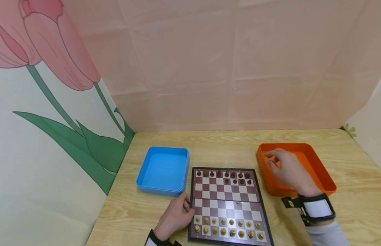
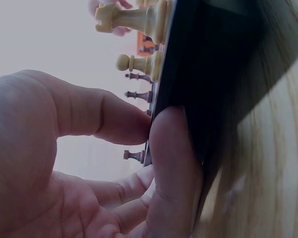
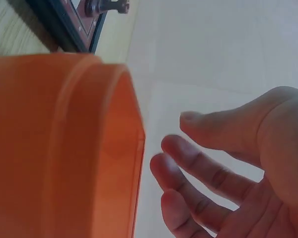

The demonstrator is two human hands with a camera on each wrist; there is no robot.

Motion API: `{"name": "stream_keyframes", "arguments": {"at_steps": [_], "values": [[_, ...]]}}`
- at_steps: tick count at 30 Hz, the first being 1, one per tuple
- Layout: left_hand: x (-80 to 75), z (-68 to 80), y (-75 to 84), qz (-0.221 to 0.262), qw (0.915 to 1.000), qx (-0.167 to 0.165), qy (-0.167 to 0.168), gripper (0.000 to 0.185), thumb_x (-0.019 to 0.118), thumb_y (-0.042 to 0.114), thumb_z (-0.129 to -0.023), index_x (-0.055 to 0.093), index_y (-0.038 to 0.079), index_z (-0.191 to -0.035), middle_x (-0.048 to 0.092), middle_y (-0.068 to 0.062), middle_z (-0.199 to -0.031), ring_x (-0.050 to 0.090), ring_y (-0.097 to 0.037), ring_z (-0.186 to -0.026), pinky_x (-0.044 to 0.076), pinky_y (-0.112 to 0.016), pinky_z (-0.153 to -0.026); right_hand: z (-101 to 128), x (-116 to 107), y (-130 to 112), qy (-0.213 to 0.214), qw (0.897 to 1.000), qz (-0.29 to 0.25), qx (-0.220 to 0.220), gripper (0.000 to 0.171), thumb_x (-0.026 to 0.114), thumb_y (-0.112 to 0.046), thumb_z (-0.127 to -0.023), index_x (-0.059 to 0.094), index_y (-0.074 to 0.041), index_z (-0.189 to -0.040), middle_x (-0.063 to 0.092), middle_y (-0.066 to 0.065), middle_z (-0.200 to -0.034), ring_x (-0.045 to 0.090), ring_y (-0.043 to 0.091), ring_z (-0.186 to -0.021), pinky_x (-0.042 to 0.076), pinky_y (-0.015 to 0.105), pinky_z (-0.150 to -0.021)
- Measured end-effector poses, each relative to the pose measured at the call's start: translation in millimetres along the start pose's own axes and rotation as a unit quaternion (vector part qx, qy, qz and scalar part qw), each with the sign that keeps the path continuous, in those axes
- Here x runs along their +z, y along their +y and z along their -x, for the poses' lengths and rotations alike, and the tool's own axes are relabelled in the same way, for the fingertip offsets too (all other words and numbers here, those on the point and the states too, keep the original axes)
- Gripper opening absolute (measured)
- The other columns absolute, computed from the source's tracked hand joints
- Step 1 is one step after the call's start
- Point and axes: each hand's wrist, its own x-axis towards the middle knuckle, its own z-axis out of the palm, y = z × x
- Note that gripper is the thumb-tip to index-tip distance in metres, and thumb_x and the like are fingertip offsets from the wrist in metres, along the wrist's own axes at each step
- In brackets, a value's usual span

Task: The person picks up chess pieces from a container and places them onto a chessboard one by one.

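Note:
A folding chessboard point(image 1: 221, 196) lies on the table with its magnetic-looking pieces standing in rows. Cream pieces point(image 1: 223, 231) fill the two near rows; dark pieces point(image 1: 226, 174) line the far row, with several dark pawns point(image 1: 241, 181) before them on the right side. My left hand point(image 1: 177, 212) grips the board's left edge, thumb point(image 2: 124, 119) on top and a finger underneath in the left wrist view. Above the orange box point(image 1: 323, 174), my right hand point(image 1: 289, 171) hovers with fingers loosely bent and nothing between them. In the right wrist view its fingertips point(image 3: 171, 148) are beside the box's rim.
A blue box point(image 1: 162, 171) with a bare floor stands left of the board, close to my left hand. The table point(image 1: 221, 147) ends at a pink backdrop point(image 1: 190, 85), and a tulip-printed panel point(image 1: 55, 143) borders it on the left.

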Motion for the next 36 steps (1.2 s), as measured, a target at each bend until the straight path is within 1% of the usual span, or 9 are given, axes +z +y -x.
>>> {"name": "stream_keyframes", "arguments": {"at_steps": [3,6,8,12,17,21,26,32,36], "values": [[0.3,-0.3,-0.6,-0.001,1.0000,0.001,0.000,0.018,0.070,0.014,-0.096,0.059,0.011,-0.110,0.061,-0.002,-0.087,0.057,-0.018,-0.077,0.044,-0.030,-0.061,0.3,0.7,4.2,0.006,1.000,0.017,-0.009,0.032,0.076,-0.004,-0.096,0.071,0.006,-0.126,0.067,0.028,-0.118,0.065,0.029,-0.082,0.057,0.036,-0.064],[0.7,-0.7,-1.4,-0.001,1.0000,-0.001,0.000,0.018,0.070,0.014,-0.096,0.060,0.011,-0.110,0.061,-0.002,-0.087,0.057,-0.019,-0.077,0.044,-0.030,-0.061,0.7,2.7,10.0,0.007,0.999,0.039,-0.010,0.034,0.075,-0.003,-0.095,0.070,0.009,-0.126,0.064,0.034,-0.123,0.068,0.040,-0.088,0.062,0.053,-0.073],[0.6,-0.9,-1.5,0.001,1.0000,-0.003,-0.002,0.018,0.070,0.014,-0.096,0.060,0.011,-0.110,0.061,-0.002,-0.087,0.057,-0.019,-0.077,0.044,-0.030,-0.061,1.0,4.0,14.8,-0.001,0.999,0.049,0.000,0.034,0.075,-0.004,-0.096,0.068,0.012,-0.125,0.061,0.038,-0.124,0.067,0.050,-0.097,0.060,0.063,-0.081],[0.7,-1.2,-1.6,0.001,1.0000,-0.008,-0.003,0.018,0.070,0.014,-0.096,0.059,0.012,-0.110,0.061,-0.003,-0.087,0.056,-0.020,-0.078,0.043,-0.030,-0.061,1.5,5.1,24.5,-0.040,0.996,0.068,0.038,0.038,0.072,-0.009,-0.099,0.065,0.018,-0.125,0.056,0.045,-0.129,0.062,0.062,-0.108,0.055,0.071,-0.089],[0.3,-1.2,-1.6,-0.001,1.0000,-0.006,-0.002,0.018,0.070,0.014,-0.096,0.059,0.012,-0.110,0.061,-0.002,-0.087,0.056,-0.019,-0.078,0.043,-0.030,-0.061,1.2,4.4,31.9,-0.087,0.987,0.103,0.084,0.042,0.069,-0.013,-0.100,0.062,0.019,-0.127,0.054,0.045,-0.134,0.059,0.064,-0.113,0.053,0.075,-0.088],[0.1,-1.4,-1.6,0.001,1.0000,-0.004,-0.003,0.018,0.070,0.014,-0.096,0.059,0.012,-0.110,0.061,-0.003,-0.087,0.056,-0.019,-0.078,0.043,-0.030,-0.061,1.6,5.5,35.8,-0.097,0.982,0.118,0.111,0.044,0.069,-0.015,-0.098,0.063,0.017,-0.128,0.052,0.044,-0.137,0.052,0.068,-0.117,0.047,0.079,-0.090],[0.2,-1.7,-1.5,0.001,1.0000,-0.004,-0.003,0.018,0.070,0.014,-0.096,0.059,0.011,-0.110,0.061,-0.003,-0.087,0.056,-0.019,-0.078,0.043,-0.030,-0.062,2.2,5.9,40.7,-0.105,0.978,0.116,0.137,0.045,0.068,-0.016,-0.099,0.061,0.016,-0.131,0.048,0.045,-0.140,0.043,0.070,-0.120,0.040,0.082,-0.093],[0.3,-1.6,-1.7,-0.003,1.0000,-0.003,-0.001,0.018,0.069,0.014,-0.096,0.059,0.012,-0.110,0.061,-0.002,-0.087,0.056,-0.019,-0.078,0.043,-0.030,-0.062,1.1,5.8,47.7,-0.118,0.976,0.119,0.142,0.043,0.067,-0.013,-0.099,0.061,0.019,-0.127,0.050,0.045,-0.134,0.052,0.066,-0.115,0.045,0.078,-0.087],[0.3,-1.2,-1.8,-0.005,1.0000,-0.002,0.000,0.018,0.069,0.014,-0.095,0.059,0.012,-0.110,0.061,-0.002,-0.086,0.056,-0.019,-0.078,0.043,-0.030,-0.061,-0.4,7.6,52.3,-0.120,0.976,0.121,0.134,0.036,0.066,-0.010,-0.097,0.063,0.019,-0.118,0.057,0.042,-0.122,0.060,0.057,-0.104,0.051,0.073,-0.080]]}}
